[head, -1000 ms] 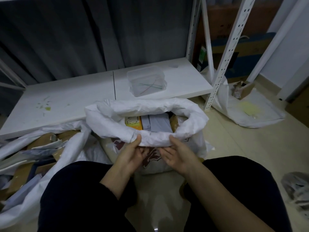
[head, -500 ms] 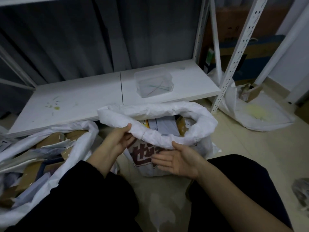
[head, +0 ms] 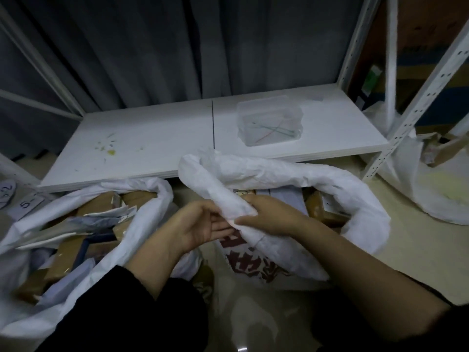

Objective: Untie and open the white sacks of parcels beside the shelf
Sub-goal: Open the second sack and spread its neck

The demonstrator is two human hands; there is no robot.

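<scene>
Sack (head: 330, 184): centre of frame, on floor before shelf (head: 152, 138), mouth open, parcels (head: 314, 204) inside.
Right hand (head: 269, 214): fingers curled round rolled rim of sack.
Left hand (head: 200, 224): palm up just beside it, fingers half bent at rim; pinching or not, cannot tell.
Second sack (head: 142, 224): lower left, open.

Parcel storeroom: metal shelf (head: 152, 148), white sacks (head: 142, 224) of parcels (head: 314, 207)

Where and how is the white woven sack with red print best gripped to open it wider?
Take the white woven sack with red print by its rolled rim, from above on the shelf side: there the roll is thick, arches clear of the parcels, and probably allows a wrap-round hold.
</scene>
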